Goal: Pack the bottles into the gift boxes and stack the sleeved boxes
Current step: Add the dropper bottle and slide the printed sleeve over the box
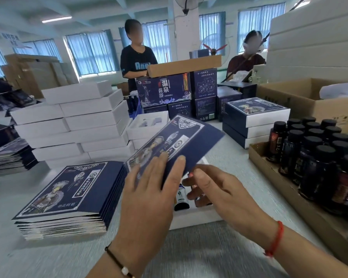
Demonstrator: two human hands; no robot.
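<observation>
A flat dark-blue printed sleeve [175,141] is held tilted above the table in front of me. My left hand [149,189] holds its near end, fingers laid straight on the printed face and the thumb hidden underneath. My right hand [213,187] is at the sleeve's lower right edge with curled fingers; whether it pinches the sleeve is unclear. Under both hands lies an open white gift box [193,217] with a dark bottle [181,197] in it, mostly hidden. A pile of flat sleeves [68,197] lies to the left. Sleeved boxes [255,117] are stacked at the right rear.
A cardboard tray [269,169] full of several dark capped bottles [313,157] sits at the right. White box stacks [76,125] rise at the left rear, an open white box [147,125] behind the sleeve. Two people stand beyond blue cartons [165,91].
</observation>
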